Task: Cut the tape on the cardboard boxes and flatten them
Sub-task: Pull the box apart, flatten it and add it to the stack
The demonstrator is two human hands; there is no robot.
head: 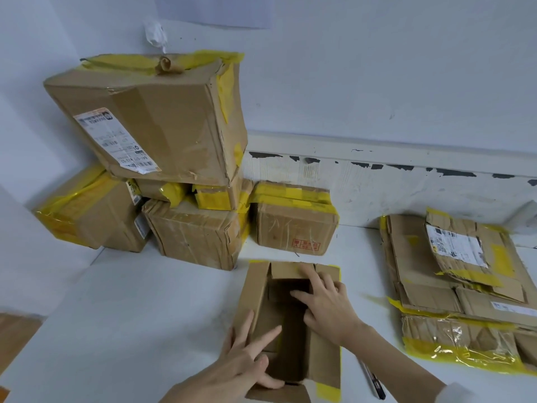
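Observation:
An opened cardboard box (325, 356) with yellow tape on its edges lies on the white table in front of me, its flaps spread and its dark inside showing. My left hand (244, 362) rests with straight fingers on the box's near left flap and rim. My right hand (325, 303) reaches into the opening with spread fingers, pressing on the far and right flaps. A black pen-like cutter (374, 382) lies on the table right of the box, under my right forearm.
Several taped boxes (162, 123) are stacked at the back left against the wall, one smaller box (293, 225) just behind the open one. A pile of flattened cardboard (453, 274) lies at the right. Bare white tabletop (130, 315) spreads at the left front.

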